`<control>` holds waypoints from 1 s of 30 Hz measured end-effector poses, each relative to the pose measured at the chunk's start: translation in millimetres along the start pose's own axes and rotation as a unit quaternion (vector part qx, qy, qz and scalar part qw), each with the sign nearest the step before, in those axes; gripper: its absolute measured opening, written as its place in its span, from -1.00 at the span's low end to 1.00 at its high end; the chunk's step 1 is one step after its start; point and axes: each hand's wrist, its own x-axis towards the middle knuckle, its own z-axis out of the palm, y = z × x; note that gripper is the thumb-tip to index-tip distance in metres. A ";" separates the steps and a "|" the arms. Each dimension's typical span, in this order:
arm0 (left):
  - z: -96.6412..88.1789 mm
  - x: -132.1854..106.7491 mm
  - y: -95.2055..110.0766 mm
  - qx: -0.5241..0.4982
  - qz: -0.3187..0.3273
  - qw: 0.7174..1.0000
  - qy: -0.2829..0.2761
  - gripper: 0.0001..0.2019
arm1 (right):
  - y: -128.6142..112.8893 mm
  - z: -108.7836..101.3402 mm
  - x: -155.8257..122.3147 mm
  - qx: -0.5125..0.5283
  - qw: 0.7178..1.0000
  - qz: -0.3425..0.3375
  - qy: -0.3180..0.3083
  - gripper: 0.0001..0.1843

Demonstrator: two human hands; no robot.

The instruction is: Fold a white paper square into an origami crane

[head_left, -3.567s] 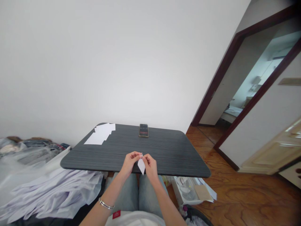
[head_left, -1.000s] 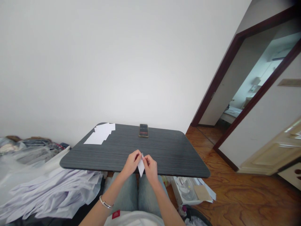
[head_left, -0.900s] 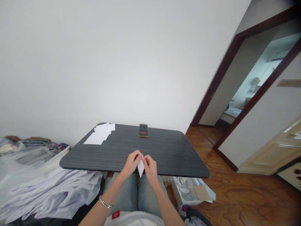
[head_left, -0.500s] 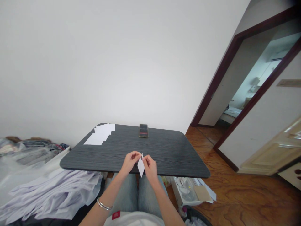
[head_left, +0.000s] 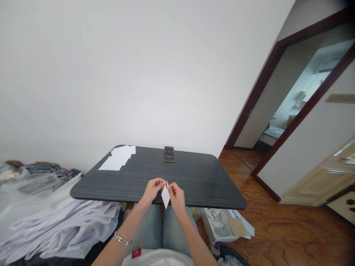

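The left hand and right hand are close together just above the near edge of the counter, almost touching each other. Both are narrowly pinched on a small white piece of paper, which is shaped like a kite. Its wide part hangs down in front of the counter's near edge, and a thin point sticks up between the two hands. The left hand grips it from the left side and the right hand from the right; the fingertips hide exactly where each one bears on the paper. Whether the paper is folded is too small to tell.

On the far left of the counter lies a loose, overlapping group of white paper sheets. A smartphone lies flat at the far edge, near the middle, well apart from the hands.

Below the counter's near edge are the knees of the person's blue jeans, and a thin silver bracelet circles the left wrist. A heap of white cloth lies to the left of the counter. To its right, a white box with a brown card rests on the wooden floor.
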 end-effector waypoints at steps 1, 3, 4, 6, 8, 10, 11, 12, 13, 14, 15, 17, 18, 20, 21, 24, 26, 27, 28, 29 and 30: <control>0.6 -0.1 -0.7 0.000 0.000 1.000 0.003 -0.78 | -0.5 -0.5 0.0 0.002 1.000 -0.001 -0.004 -0.75; 1.7 -0.4 -1.8 0.000 0.001 1.000 0.010 -0.77 | -0.8 -1.2 0.0 0.008 1.000 -0.002 -0.009 -0.75; 2.2 -0.7 -2.2 0.001 0.002 1.000 0.013 -0.77 | -0.5 -1.2 0.1 0.011 1.000 -0.001 -0.008 -0.75; 2.6 -1.6 -2.5 0.003 0.005 1.000 0.017 -0.76 | 0.7 -0.2 0.3 0.019 1.000 0.005 0.000 -0.75; 2.3 -3.0 -2.1 0.007 0.007 1.000 0.014 -0.75 | 2.4 1.2 0.9 0.026 0.999 0.014 0.012 -0.75; 1.7 -4.6 -1.1 0.013 0.008 1.000 0.009 -0.75 | 3.9 2.4 2.0 0.034 0.999 0.023 0.020 -0.75; 1.4 -5.3 -0.5 0.017 0.008 1.000 0.007 -0.76 | 4.5 2.7 2.7 0.039 0.999 0.026 0.021 -0.76; 1.2 -6.0 0.0 0.021 0.009 1.000 0.006 -0.76 | 4.9 2.9 3.6 0.045 0.998 0.028 0.021 -0.77; 1.1 -6.4 0.5 0.024 0.010 1.000 0.006 -0.77 | 5.2 2.9 4.7 0.055 0.998 0.033 0.019 -0.78; 1.2 -6.6 0.9 0.027 0.011 1.000 0.006 -0.77 | 5.6 2.9 5.8 0.067 0.997 0.038 0.016 -0.79; 1.4 -6.7 1.0 0.030 0.011 0.999 0.004 -0.77 | 6.0 2.8 6.9 0.078 0.996 0.045 0.013 -0.80; 2.1 -6.2 0.7 0.034 0.012 0.999 -0.001 -0.77 | 7.4 2.6 8.9 0.095 0.994 0.057 0.005 -0.81; 2.6 -5.8 0.2 0.035 0.013 0.999 -0.004 -0.77 | 8.2 2.5 9.6 0.100 0.993 0.061 0.004 -0.81; 3.4 -5.0 -0.8 0.037 0.016 0.999 -0.009 -0.77 | 9.8 2.2 10.5 0.102 0.993 0.062 0.006 -0.81; 3.8 -4.7 -1.2 0.037 0.020 0.999 -0.010 -0.78 | 10.4 2.0 10.7 0.104 0.993 0.063 0.008 -0.81; 4.9 -4.8 -1.1 0.034 0.033 0.999 -0.006 -0.78 | 10.8 1.7 10.8 0.112 0.992 0.064 0.010 -0.82; 5.8 -5.5 -0.1 0.030 0.043 0.999 0.002 -0.76 | 10.1 1.6 10.7 0.117 0.991 0.064 0.011 -0.82; 6.3 -5.9 0.4 0.028 0.046 0.999 0.006 -0.76 | 9.7 1.7 10.7 0.120 0.991 0.063 0.012 -0.82; 6.7 -6.2 0.9 0.027 0.049 0.998 0.008 -0.76 | 9.5 1.7 10.7 0.123 0.990 0.062 0.013 -0.82; 7.1 -6.5 1.2 0.025 0.050 0.998 0.009 -0.76 | 9.4 1.7 10.7 0.126 0.990 0.061 0.014 -0.82; 7.3 -6.8 1.3 0.022 0.050 0.998 0.008 -0.76 | 9.4 1.7 10.6 0.130 0.990 0.060 0.015 -0.82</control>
